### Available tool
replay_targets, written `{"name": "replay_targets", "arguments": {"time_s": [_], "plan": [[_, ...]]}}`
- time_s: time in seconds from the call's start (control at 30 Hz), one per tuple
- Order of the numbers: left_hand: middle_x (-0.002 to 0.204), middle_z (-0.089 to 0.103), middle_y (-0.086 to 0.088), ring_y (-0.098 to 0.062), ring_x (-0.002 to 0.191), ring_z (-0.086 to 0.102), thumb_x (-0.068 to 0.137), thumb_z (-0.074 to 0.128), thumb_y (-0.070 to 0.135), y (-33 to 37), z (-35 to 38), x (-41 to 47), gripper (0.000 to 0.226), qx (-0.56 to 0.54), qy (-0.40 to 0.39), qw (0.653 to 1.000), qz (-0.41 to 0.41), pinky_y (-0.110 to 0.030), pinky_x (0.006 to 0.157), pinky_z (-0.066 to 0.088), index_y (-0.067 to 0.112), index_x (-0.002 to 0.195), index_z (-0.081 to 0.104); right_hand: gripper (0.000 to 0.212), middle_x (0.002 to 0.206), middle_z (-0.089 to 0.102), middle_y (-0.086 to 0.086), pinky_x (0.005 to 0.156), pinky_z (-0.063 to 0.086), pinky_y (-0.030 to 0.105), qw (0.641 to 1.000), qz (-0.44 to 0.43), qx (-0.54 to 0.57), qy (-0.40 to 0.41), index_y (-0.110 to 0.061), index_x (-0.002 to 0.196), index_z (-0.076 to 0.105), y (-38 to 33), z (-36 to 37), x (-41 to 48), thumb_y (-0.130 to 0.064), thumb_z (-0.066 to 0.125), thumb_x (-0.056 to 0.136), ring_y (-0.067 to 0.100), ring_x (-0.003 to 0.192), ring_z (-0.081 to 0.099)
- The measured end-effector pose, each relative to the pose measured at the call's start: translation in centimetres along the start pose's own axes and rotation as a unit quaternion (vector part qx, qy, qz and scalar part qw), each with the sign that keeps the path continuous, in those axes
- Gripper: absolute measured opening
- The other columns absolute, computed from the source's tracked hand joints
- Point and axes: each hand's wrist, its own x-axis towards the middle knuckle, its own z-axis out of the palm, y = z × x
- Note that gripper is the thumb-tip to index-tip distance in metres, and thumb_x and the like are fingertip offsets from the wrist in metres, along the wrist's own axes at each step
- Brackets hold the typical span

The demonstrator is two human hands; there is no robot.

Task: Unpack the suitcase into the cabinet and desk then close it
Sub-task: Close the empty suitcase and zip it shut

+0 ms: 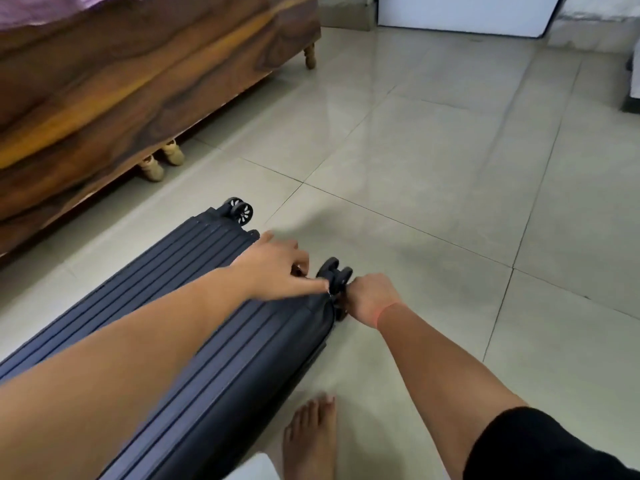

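Nearest the camera a bare foot (310, 434) is planted on the floor (450, 168), right next to the suitcase (242, 341). A black sleeve (540, 445) is seen at the lower right. The suitcase is laid flat on the tiles, dark ribbed shell up, both halves shut together, wheels pointed away.

Up at the wheel end, the left hand (273, 268) is laid on top of the shell with fingers mostly straight, index pointed at the corner seam. The right hand (369, 297) is curled tight against that same corner, just under the near wheel (334, 273). Probably the zip pull is being pinched, but what's actually inside the fingers can't be made out. The hands are kept close, almost touching.

Progress-wise, honestly hard to call. Nothing unpacked is seen anywhere, and no cabinet or table is in view. So either the zip is only being started and all the unpacking is left, or it's the final close. The first is guessed.

Further back a wooden bed (121, 81) is seen on the left, and a white door (467, 12) at the far wall
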Motion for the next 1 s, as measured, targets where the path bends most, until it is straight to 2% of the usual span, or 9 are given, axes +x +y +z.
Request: {"name": "replay_targets", "arguments": {"time_s": [0.07,0.13,0.23,0.4,0.47,0.6,0.8,0.9,1.0], "plan": [[0.098,0.067,-0.001,-0.023,0.095,0.058,0.07,0.034,0.072,-1.8,-0.1,2.2,0.066,-0.088,0.138,0.983,-0.086,-0.037,0.098,0.038,0.022,0.096,0.068,0.034,0.097,0.069,0.009,0.058,0.029,0.031,0.999,-0.033,-0.027,-0.005,-0.015,0.095,0.066,0.7,0.5,-0.2,-0.03,0.036,0.1,0.033,0.092,0.063],[0.121,0.06,-0.012,-0.029,0.114,0.051,0.078,0.049,0.059,-5.4,0.1,3.5,0.06,-0.064,0.22,0.938,-0.259,-0.042,0.103,0.036,0.016,0.117,0.062,0.029,0.096,0.068,0.01,0.05,0.021,0.031,0.995,-0.07,-0.07,-0.014,-0.013,0.101,0.064,1.0,0.0,0.2,-0.022,0.036,0.099,0.034,0.091,0.062],[0.151,0.028,-0.014,-0.034,0.141,0.018,0.066,0.063,0.067,-9.1,0.6,4.2,0.103,-0.124,0.101,0.872,-0.462,-0.052,0.115,0.013,0.01,0.145,0.03,0.024,0.096,0.066,0.009,0.054,0.027,0.03,0.983,-0.13,-0.126,-0.044,-0.012,0.102,0.063,1.7,-1.3,1.4,-0.01,0.041,0.093,0.033,0.087,0.062],[0.147,0.029,-0.012,-0.038,0.14,0.015,0.06,0.062,0.069,-9.2,1.6,6.0,0.11,-0.126,0.124,0.881,-0.439,-0.052,0.115,0.011,0.006,0.144,0.029,0.007,0.081,0.067,0.006,0.066,0.042,0.032,0.99,-0.104,-0.097,-0.003,-0.017,0.084,0.066,3.2,-1.0,3.0,-0.015,0.06,0.082,0.028,0.076,0.064],[0.146,0.031,-0.012,-0.039,0.139,0.016,0.06,0.06,0.067,-9.1,2.2,6.0,0.106,-0.108,0.131,0.883,-0.437,-0.051,0.115,0.013,0.006,0.142,0.031,0.016,0.096,0.069,0.008,0.079,0.041,0.031,0.995,-0.089,-0.026,-0.041,-0.015,0.092,0.065,2.8,-0.1,4.0,-0.017,0.05,0.089,0.029,0.092,0.062],[0.143,0.033,-0.01,-0.039,0.136,0.019,0.058,0.057,0.067,-9.1,2.1,6.6,0.104,-0.108,0.145,0.886,-0.426,-0.048,0.114,0.017,0.008,0.14,0.033,0.031,0.082,0.069,0.003,0.057,0.03,0.026,0.984,-0.16,-0.053,0.055,-0.017,0.088,0.063,3.7,-0.5,10.2,-0.036,0.04,0.097,0.025,0.08,0.067],[0.127,0.043,0.0,-0.03,0.126,0.033,0.058,0.05,0.077,-11.3,1.9,4.7,0.09,-0.091,0.145,0.895,-0.412,-0.045,0.11,0.022,0.018,0.125,0.045,0.043,0.099,0.068,0.012,0.063,0.036,0.035,0.933,-0.315,-0.162,0.057,-0.011,0.109,0.056,0.0,-3.3,19.8,-0.04,0.024,0.104,0.034,0.093,0.063],[0.127,0.047,0.007,-0.02,0.125,0.036,0.059,0.054,0.082,-14.7,1.0,3.6,0.087,-0.213,0.158,0.88,-0.395,-0.036,0.102,0.034,0.026,0.125,0.05,0.038,0.1,0.068,0.011,0.062,0.032,0.033,0.934,-0.31,-0.175,0.032,-0.011,0.108,0.056,-1.8,-4.8,23.4,-0.035,0.026,0.105,0.033,0.092,0.064],[0.13,0.051,0.006,-0.019,0.123,0.042,0.053,0.06,0.084,-18.0,-1.2,4.2,0.093,-0.253,0.076,0.876,-0.403,-0.033,0.099,0.037,0.029,0.127,0.053,0.028,0.098,0.067,0.011,0.06,0.031,0.033,0.935,-0.304,-0.166,0.071,-0.012,0.105,0.054,-2.7,-6.3,27.0,-0.026,0.031,0.104,0.033,0.089,0.064]]}}
